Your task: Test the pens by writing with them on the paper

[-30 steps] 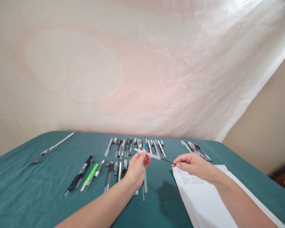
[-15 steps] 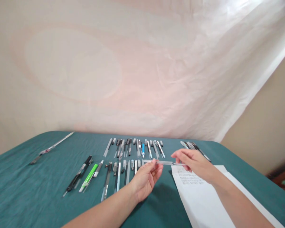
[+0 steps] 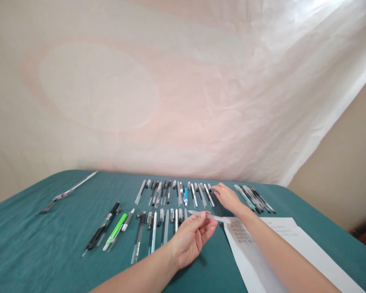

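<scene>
Between the thumb and fingers of my left hand (image 3: 195, 240) is a clear pen barrel (image 3: 218, 218), held nearly level above the table, its far end over the paper. My right hand (image 3: 227, 197) reaches to the right end of the back row, its fingertips closed at a small clear pen cap (image 3: 210, 187) on the cloth. Beside that cap lies a white-and-dark pen piece (image 3: 209, 195). A blue pen part (image 3: 186, 196) is farther left in the same row. Partly hidden behind my left hand, a nearer row includes a pale blue pen part (image 3: 153, 234).
Written-on white paper (image 3: 262, 252) lies under my right forearm. Several pens and refills (image 3: 254, 198) form a group at the back right. A green pen (image 3: 115, 232) and a black pen (image 3: 102, 228) lie left. A long thin wrapped item (image 3: 70, 191) is at far left.
My right hand has left the end of the barrel and moved back and left to the pen cap. My left hand still holds the barrel, now tilted slightly more.
</scene>
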Available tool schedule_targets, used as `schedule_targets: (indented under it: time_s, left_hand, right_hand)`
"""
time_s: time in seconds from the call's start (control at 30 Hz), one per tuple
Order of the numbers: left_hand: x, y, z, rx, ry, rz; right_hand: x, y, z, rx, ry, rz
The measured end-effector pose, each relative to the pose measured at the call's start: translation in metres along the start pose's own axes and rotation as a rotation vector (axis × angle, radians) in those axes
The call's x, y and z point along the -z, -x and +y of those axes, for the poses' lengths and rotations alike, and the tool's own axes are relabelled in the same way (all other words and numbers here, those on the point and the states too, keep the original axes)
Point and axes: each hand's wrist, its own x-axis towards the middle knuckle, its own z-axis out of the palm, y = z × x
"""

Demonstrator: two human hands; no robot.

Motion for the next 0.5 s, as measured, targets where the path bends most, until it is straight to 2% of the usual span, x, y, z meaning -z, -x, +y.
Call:
schedule_targets:
  time_s: [0.2,0.5]
  left_hand:
    - [0.0011,-0.0011,-0.0008,-0.002,-0.003,0.012]
    - [0.0021,-0.002,-0.0006,0.005,-0.016,0.013]
  right_hand:
    - [-0.009,-0.0019,0.0012,0.032,0.113,-0.017]
    - [-0.0081,-0.003,0.0041,0.073,0.175,0.015]
